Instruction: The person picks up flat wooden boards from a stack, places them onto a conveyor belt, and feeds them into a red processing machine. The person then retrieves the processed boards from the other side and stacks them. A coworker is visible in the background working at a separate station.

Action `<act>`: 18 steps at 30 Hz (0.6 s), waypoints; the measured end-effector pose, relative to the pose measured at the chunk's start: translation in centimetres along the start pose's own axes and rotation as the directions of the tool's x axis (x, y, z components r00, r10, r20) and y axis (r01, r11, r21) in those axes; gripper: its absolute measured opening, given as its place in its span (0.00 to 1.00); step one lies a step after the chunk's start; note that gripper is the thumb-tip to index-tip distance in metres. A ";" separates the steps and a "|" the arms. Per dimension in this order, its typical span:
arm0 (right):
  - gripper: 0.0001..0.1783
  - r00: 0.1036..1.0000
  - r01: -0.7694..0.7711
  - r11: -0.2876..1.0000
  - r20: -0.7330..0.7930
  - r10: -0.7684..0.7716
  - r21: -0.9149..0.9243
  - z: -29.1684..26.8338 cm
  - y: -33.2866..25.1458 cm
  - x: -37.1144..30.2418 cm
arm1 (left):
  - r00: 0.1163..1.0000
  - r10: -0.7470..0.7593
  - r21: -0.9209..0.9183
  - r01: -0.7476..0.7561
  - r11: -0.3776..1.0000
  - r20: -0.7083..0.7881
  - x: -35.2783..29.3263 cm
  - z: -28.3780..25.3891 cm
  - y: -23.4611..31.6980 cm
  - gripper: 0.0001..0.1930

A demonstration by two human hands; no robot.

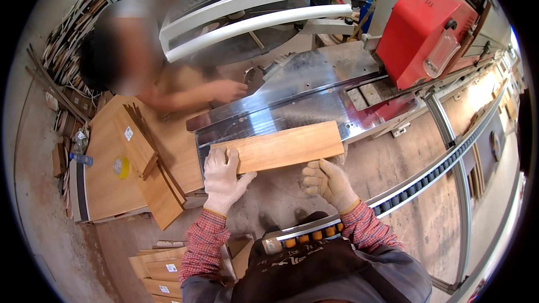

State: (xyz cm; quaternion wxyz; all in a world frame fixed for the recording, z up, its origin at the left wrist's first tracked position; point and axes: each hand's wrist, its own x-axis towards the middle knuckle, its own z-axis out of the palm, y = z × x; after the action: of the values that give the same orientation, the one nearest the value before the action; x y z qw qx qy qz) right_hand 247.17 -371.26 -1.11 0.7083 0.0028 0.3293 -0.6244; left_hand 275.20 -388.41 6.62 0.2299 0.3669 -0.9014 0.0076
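A light wooden board (289, 147) lies at a slant along the near edge of the shiny metal machine table (269, 120). My left hand (222, 178), in a white knitted glove, grips the board's left end, fingers at its end and thumb apart beneath the near corner. Just below the board's near edge, toward its right end, is my right hand (328, 182), also gloved. Its fingers are curled into a loose fist, with nothing visible in them. Whether its thumb touches the board I cannot tell.
A red machine housing (424, 28) stands at the table's far right. Across the table, another person's hand (229, 91) reaches near a metal fitting. Stacked planks (160, 191) and yellow tape (120, 166) lie at left. A roller rail (415, 188) curves along the right.
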 end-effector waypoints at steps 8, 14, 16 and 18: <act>0.24 0.996 0.021 0.949 -0.072 -0.046 -0.315 4.2 -0.6 -1.8 | 0.996 -0.041 0.018 0.042 0.999 -0.082 3.5 3.7 1.2 0.36; 0.23 0.995 0.034 0.931 -0.076 -0.066 -0.362 3.9 -0.7 -1.5 | 0.992 -0.098 0.018 0.100 0.995 -0.084 6.3 4.9 1.8 0.33; 0.23 0.994 0.043 0.925 -0.075 -0.077 -0.377 3.6 -0.9 -1.5 | 0.990 -0.119 0.025 0.121 0.992 -0.073 7.0 5.2 1.9 0.33; 0.22 0.992 0.047 0.925 -0.089 -0.086 -0.378 3.7 -1.1 -1.5 | 0.991 -0.093 0.019 0.095 0.995 -0.098 7.1 5.3 1.8 0.33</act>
State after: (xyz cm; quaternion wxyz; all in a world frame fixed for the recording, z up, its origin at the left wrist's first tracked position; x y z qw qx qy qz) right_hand 247.93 -371.74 2.92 0.6561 -0.1113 0.4787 -0.5727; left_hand 267.36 -392.72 5.17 0.2691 0.4108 -0.8707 0.0253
